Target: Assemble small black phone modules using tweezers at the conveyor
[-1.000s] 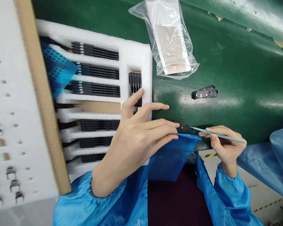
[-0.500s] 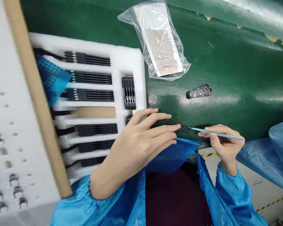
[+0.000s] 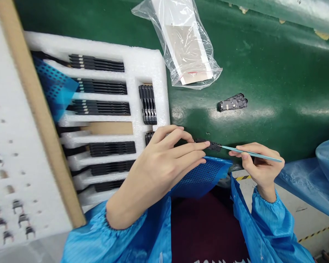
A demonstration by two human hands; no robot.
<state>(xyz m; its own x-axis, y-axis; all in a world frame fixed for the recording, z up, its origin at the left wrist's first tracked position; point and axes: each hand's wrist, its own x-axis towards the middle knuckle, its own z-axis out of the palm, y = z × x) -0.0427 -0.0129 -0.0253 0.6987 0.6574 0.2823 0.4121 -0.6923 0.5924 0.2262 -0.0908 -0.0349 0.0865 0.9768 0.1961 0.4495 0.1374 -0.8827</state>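
My left hand [image 3: 164, 160] pinches a small black plastic part [image 3: 212, 145] at the near edge of the green table [image 3: 263, 84]. My right hand [image 3: 259, 166] grips thin teal tweezers [image 3: 249, 153], whose tip touches the right end of that part. Under both lies a blue dotted sheet [image 3: 205, 173]. A second black part [image 3: 233, 102] rests alone on the table, farther out. Both arms wear blue sleeves.
A white foam tray [image 3: 150, 62] with slots of stacked black parts sits to the left, with a blue film [image 3: 53, 89] over its corner. A clear plastic bag [image 3: 185, 45] of sheets lies beyond. A perforated white foam board [image 3: 13, 146] with small parts is at far left.
My left index finger has curled down from the foam tray onto the black part. The right hand and tweezers have stayed at the part's end. The view shifted slightly.
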